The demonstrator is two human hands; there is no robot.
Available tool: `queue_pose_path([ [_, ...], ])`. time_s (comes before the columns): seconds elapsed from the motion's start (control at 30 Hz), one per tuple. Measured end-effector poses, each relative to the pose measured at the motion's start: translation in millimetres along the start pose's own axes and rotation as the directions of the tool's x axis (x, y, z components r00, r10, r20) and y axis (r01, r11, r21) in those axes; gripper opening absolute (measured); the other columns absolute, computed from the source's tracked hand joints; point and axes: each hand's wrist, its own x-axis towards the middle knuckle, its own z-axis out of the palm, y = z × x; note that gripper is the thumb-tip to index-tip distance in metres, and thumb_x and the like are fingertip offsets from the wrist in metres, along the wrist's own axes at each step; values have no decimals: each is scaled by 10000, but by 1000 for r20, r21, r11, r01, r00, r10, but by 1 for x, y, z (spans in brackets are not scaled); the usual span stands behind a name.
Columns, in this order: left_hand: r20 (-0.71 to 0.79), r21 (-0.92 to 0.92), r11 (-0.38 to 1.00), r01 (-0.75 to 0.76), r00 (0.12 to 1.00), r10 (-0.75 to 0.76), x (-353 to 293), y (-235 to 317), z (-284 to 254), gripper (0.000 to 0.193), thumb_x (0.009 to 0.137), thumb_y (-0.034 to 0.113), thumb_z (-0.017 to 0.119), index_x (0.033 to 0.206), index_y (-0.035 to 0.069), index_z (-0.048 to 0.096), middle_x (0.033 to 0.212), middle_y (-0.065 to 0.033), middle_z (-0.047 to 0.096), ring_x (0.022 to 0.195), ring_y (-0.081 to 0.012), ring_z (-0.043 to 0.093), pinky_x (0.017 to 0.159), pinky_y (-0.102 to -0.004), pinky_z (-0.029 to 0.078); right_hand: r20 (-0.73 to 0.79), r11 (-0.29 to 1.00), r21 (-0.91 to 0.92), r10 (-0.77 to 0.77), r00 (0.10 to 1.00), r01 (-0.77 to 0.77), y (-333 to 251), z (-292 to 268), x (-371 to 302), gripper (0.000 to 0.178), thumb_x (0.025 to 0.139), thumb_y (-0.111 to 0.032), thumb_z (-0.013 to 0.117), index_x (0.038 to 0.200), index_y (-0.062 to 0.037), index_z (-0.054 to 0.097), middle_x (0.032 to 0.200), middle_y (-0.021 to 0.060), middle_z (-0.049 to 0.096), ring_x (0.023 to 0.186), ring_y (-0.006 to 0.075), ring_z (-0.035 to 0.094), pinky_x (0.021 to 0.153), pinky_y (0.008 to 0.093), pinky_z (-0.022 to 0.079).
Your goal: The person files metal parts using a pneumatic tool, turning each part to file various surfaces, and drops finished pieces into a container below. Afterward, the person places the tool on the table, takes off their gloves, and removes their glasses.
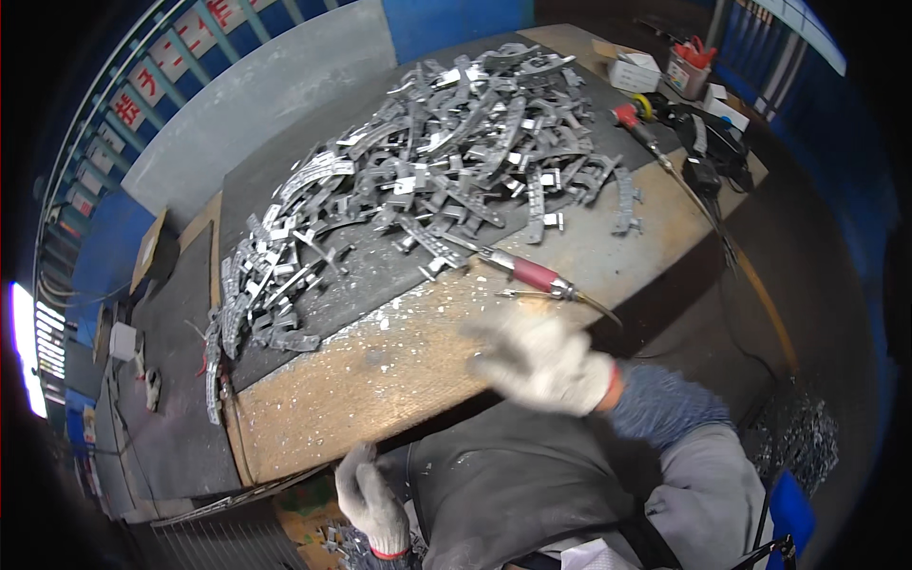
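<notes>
My right hand [546, 366], in a white knit glove, hovers over the front edge of the table and is blurred by motion. Its fingers are smeared, and no held thing can be made out. Just beyond it lies a red-and-silver air tool [532, 274] with a thin hose, on the bare board. My left hand [372, 503], gloved as well, is low beside the table's front edge, its fingers stretched out and nothing visible in them. A large heap of curved silver metal parts [461, 142] covers the far half of the table.
Metal flecks dot the tan board [351, 404]. At the right lie a second air tool with a red body [636, 123], white boxes [634, 71] and a tub of red items [690, 66]. Metal scraps [803, 437] are piled on the floor at right. A grey panel [266, 114] borders the table's far left.
</notes>
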Motion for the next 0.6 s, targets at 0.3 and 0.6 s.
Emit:
queue_pose_path([
  [0.3, 134, -217, 973, -82, 985, 113, 49, 22, 69, 272, 1099, 261, 691, 1032, -1, 665, 928, -83, 701, 804, -140, 624, 736, -302, 519, 18, 732, 681, -39, 999, 16, -61, 101, -34, 507, 1124, -199, 635, 1551, 55, 535, 1352, 316, 702, 1240, 416, 740, 1044, 430, 598],
  [0.6, -97, -60, 979, -193, 978, 187, 112, 43, 3, 378, 1072, 317, 710, 783, 85, 635, 632, 6, 564, 514, -79, 511, 473, -277, 374, 389, 762, 648, -324, 862, -6, -51, 96, -38, 784, 1168, -380, 548, 1773, -32, 190, 1780, 200, 380, 1605, 335, 448, 1284, 417, 415],
])
